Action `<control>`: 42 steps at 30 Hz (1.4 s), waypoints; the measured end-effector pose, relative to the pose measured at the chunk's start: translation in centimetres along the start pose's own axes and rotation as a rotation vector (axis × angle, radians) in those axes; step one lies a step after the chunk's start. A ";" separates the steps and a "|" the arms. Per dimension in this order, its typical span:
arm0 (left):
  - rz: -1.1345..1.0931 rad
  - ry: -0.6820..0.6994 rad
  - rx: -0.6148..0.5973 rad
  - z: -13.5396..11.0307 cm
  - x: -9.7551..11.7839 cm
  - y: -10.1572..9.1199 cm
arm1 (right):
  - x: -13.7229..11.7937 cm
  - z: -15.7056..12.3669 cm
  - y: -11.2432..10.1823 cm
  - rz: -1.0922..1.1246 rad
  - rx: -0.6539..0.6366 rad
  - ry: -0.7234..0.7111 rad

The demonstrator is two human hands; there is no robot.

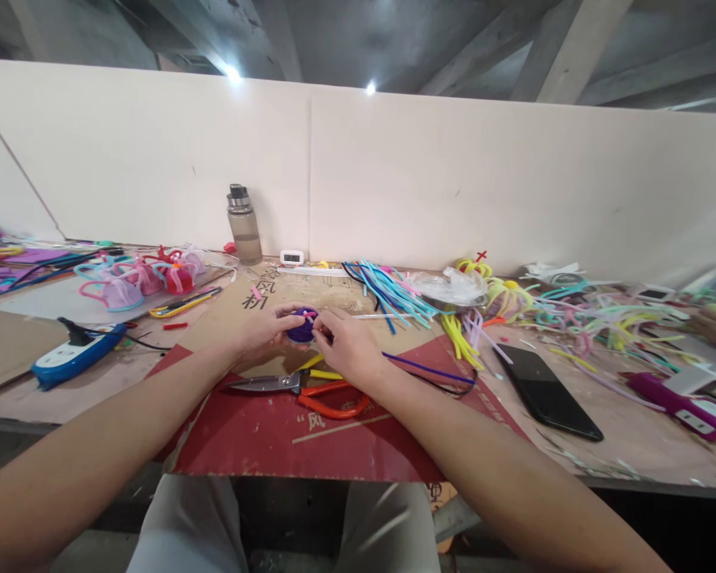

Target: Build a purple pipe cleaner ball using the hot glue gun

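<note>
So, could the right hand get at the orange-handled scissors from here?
Probably yes: the scissors lie close by the right hand, their handles largely uncovered, though that hand looks busy at the purple piece.

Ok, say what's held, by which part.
The left hand holds a round, dark blue piece by its left side; whether the right hand grips is unclear.

Purple piece part-hidden, clock digits unreadable

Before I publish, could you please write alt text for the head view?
A left hand holds a round purple piece, the right hand at its edge, over cardboard. Orange-handled scissors lie nearer the viewer; beyond are blue strips and a bottle, with a phone at right.
</note>
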State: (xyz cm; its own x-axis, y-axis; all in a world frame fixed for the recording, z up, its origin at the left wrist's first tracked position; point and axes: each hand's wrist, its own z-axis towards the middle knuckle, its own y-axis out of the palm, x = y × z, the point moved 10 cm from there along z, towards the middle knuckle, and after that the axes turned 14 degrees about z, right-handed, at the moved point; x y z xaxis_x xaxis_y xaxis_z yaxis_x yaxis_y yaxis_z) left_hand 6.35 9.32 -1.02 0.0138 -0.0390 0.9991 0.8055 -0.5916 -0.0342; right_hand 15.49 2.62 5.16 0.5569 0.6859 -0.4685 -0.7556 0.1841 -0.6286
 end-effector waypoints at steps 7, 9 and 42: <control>0.009 -0.016 0.004 -0.1 0.1 0.1 | 0.1 0.0 0.1 0.008 -0.007 0.000; 0.007 -0.008 0.005 -0.1 0.2 0.2 | 0.2 0.0 0.2 0.005 -0.004 0.002; 0.007 0.001 0.034 0.0 0.1 0.0 | 0.0 0.0 0.1 0.007 -0.005 -0.001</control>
State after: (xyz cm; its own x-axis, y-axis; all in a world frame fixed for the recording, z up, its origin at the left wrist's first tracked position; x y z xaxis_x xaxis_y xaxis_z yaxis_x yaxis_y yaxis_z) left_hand 6.33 9.33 -0.88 0.0192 -0.0439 0.9989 0.8253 -0.5632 -0.0406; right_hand 15.43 2.67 5.09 0.5516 0.6875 -0.4723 -0.7574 0.1757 -0.6288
